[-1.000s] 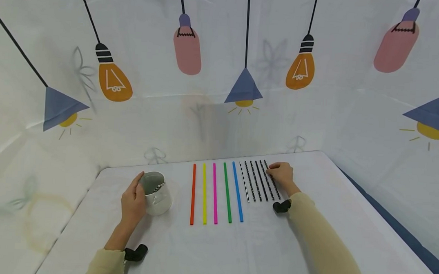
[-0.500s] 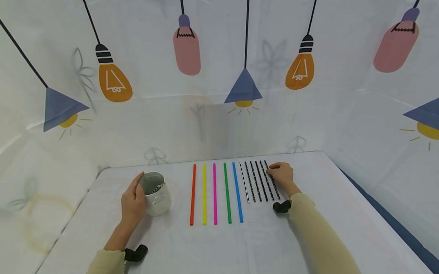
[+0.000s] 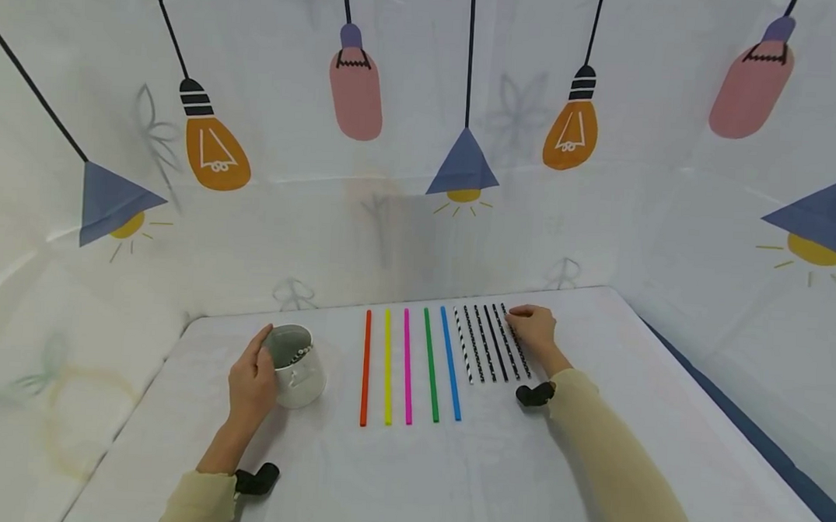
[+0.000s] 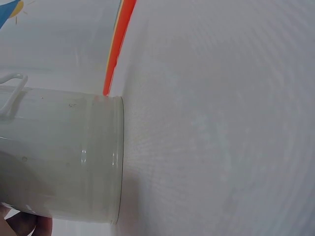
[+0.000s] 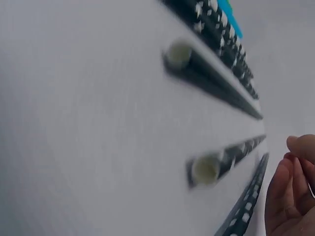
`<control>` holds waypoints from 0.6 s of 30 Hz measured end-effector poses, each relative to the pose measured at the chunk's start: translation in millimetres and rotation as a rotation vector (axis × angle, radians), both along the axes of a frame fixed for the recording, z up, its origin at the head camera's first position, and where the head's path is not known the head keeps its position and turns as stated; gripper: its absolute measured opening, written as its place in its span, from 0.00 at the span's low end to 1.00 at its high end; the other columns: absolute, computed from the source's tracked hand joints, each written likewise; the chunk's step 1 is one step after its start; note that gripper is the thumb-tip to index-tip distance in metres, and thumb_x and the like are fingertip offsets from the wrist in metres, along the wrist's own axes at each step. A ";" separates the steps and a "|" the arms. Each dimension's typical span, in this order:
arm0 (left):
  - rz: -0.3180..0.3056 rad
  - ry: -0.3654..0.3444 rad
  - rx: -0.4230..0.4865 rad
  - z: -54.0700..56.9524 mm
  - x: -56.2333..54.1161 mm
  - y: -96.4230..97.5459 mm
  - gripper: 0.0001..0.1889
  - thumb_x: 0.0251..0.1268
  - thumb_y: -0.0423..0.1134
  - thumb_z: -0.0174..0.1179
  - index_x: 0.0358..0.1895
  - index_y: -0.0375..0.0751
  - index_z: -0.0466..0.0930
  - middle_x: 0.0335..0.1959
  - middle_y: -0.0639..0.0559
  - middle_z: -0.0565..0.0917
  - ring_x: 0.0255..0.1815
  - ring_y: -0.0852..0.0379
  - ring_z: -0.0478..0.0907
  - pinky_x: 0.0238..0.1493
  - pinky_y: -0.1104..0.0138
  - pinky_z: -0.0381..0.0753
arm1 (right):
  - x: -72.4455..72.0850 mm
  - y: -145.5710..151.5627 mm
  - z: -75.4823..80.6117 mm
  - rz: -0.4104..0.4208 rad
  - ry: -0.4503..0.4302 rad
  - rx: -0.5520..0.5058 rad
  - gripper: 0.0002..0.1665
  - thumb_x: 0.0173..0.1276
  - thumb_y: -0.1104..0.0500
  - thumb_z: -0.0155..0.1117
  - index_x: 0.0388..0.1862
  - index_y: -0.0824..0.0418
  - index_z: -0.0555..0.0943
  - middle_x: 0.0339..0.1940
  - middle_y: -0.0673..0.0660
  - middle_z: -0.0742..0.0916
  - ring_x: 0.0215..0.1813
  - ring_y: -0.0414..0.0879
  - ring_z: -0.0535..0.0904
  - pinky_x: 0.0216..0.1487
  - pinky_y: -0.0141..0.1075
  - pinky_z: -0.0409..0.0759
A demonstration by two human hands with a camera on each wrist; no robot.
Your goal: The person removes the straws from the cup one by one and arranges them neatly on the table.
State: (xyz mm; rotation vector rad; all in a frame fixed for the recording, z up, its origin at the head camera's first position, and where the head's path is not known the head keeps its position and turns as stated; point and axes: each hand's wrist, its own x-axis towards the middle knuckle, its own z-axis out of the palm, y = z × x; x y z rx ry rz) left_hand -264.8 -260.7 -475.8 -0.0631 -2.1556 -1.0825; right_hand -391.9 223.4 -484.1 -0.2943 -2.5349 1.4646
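My left hand (image 3: 251,386) grips the glossy, cylindrical white mug (image 3: 302,387); an uneven squeeze could tip it. Rightward, past the thin orange-red straw (image 3: 366,369), the rightmost black, white-spotted straw (image 3: 523,361) lies at my right hand (image 3: 535,331); whether I pinch it, I cannot tell. A nudge could roll it askew.

Head view: the wall of the white, glossy, cylindrical mug (image 3: 302,384) hides most of its contents; the black-and-white bits (image 3: 300,355) inside are too small to count. Right hand (image 3: 535,331) partly covers the outermost slim black straw with white marks (image 3: 522,357); contact not determinable. Left wrist view: mug and handle cut by left edge, slim red-orange straw (image 4: 119,44) by top; left hand (image 3: 251,382) mostly out of frame. Right wrist view: pale straw openings (image 5: 205,169) blurred; right hand cut off at right.
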 end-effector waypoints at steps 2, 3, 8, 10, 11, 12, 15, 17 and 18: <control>-0.002 -0.001 0.003 0.8 0.1 -0.6 0.22 0.76 0.36 0.38 0.66 0.40 0.73 0.61 0.41 0.77 0.62 0.43 0.73 0.56 0.47 0.71 | 1.5 -8.7 4.5 0.012 0.021 -0.010 0.17 0.68 0.54 0.65 0.49 0.63 0.83 0.46 0.61 0.85 0.43 0.51 0.80 0.45 0.41 0.80; -0.003 -0.002 0.003 1.2 0.1 -0.8 0.22 0.75 0.36 0.37 0.67 0.40 0.73 0.61 0.41 0.77 0.62 0.43 0.73 0.56 0.47 0.71 | 2.6 -14.1 7.3 0.027 0.035 -0.018 0.17 0.68 0.53 0.65 0.49 0.63 0.83 0.45 0.61 0.85 0.42 0.51 0.80 0.42 0.40 0.80; -0.004 0.001 0.003 2.2 -0.8 -1.0 0.23 0.76 0.36 0.37 0.67 0.40 0.72 0.61 0.41 0.77 0.62 0.43 0.72 0.57 0.47 0.70 | 10.8 -51.5 25.5 0.128 0.121 -0.056 0.16 0.69 0.52 0.64 0.47 0.61 0.84 0.42 0.58 0.86 0.39 0.50 0.80 0.36 0.34 0.80; -0.002 0.002 0.005 2.1 -1.7 -1.0 0.23 0.75 0.36 0.38 0.66 0.40 0.73 0.61 0.41 0.77 0.62 0.43 0.72 0.56 0.47 0.70 | 16.1 -68.1 33.7 0.184 0.158 -0.074 0.15 0.70 0.53 0.64 0.47 0.62 0.84 0.41 0.58 0.86 0.41 0.52 0.80 0.36 0.34 0.80; -0.001 0.003 0.005 1.8 -2.2 -1.1 0.23 0.75 0.36 0.38 0.66 0.40 0.73 0.61 0.41 0.77 0.62 0.43 0.72 0.56 0.47 0.70 | 18.2 -76.4 37.0 0.212 0.172 -0.092 0.14 0.69 0.53 0.65 0.46 0.62 0.84 0.40 0.58 0.86 0.42 0.55 0.81 0.36 0.35 0.80; 0.000 0.004 0.006 1.6 -2.3 -1.1 0.22 0.75 0.36 0.38 0.66 0.40 0.73 0.61 0.41 0.77 0.61 0.42 0.73 0.56 0.47 0.70 | 20.6 -84.8 39.9 0.235 0.185 -0.098 0.13 0.69 0.53 0.65 0.45 0.62 0.84 0.40 0.57 0.86 0.42 0.56 0.81 0.36 0.35 0.80; -0.002 0.007 0.002 0.6 -2.1 -1.1 0.22 0.75 0.36 0.38 0.66 0.39 0.73 0.61 0.40 0.77 0.62 0.41 0.72 0.57 0.46 0.70 | 25.9 -110.5 46.9 0.306 0.211 -0.142 0.12 0.68 0.54 0.66 0.44 0.61 0.85 0.38 0.56 0.86 0.43 0.58 0.81 0.37 0.39 0.81; -0.006 0.010 -0.003 0.5 -1.7 -0.7 0.22 0.75 0.37 0.38 0.66 0.39 0.73 0.61 0.39 0.76 0.63 0.40 0.71 0.58 0.45 0.70 | 28.6 -129.0 49.6 0.328 0.213 -0.165 0.10 0.67 0.55 0.67 0.41 0.60 0.86 0.36 0.55 0.86 0.41 0.58 0.81 0.36 0.40 0.82; -0.009 0.010 -0.003 0.8 -1.3 -0.3 0.23 0.76 0.37 0.38 0.66 0.39 0.72 0.62 0.39 0.76 0.63 0.40 0.71 0.58 0.44 0.70 | 29.3 -137.7 49.8 0.347 0.219 -0.180 0.09 0.67 0.55 0.68 0.40 0.59 0.86 0.35 0.54 0.86 0.40 0.58 0.81 0.35 0.39 0.82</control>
